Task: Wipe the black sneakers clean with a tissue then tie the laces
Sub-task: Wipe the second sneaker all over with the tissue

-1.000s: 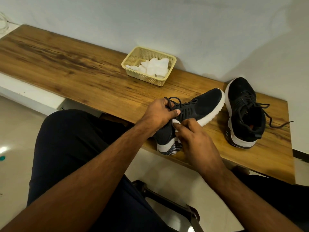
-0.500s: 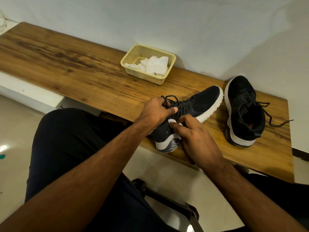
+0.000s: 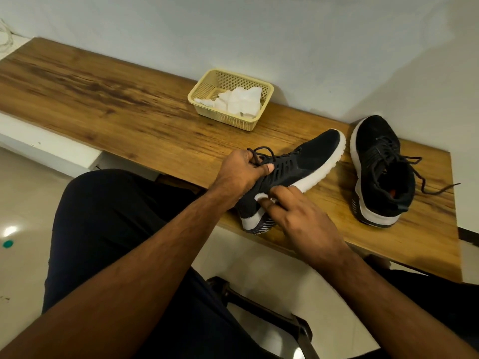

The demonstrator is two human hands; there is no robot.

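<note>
Over the last second the left hand [image 3: 239, 172] has kept its grip curled round the collar and laces of the near sneaker [image 3: 293, 169], heel at the front edge of the tabletop [image 3: 116, 104], toe raised toward the wall. What has shifted is the right hand [image 3: 298, 213]: its fingers have slid a little along the white midsole toward the heel, still pinching a small white tissue [image 3: 260, 197] against the shoe's side. That reads as a wiping stroke under way, so the cleaning step seems still in hand on this shoe, and the laces of both are not yet tied.

From the left, the tabletop is a long plank of brown wood grain with darker streaks, set against a plain pale wall. Toward the back edge, past the middle, stands a cream mesh basket [image 3: 207, 89] holding crumpled white tissues [image 3: 241, 102]. Near the right end lies the second sneaker [image 3: 375, 151], sole down, toe toward the wall, just beside the held one but apart from it; its loose laces [image 3: 425, 182] trail toward the right edge.

Below the front edge are the person's dark trousers, a pale glossy tiled floor, and part of a dark chair frame [image 3: 272, 312].
</note>
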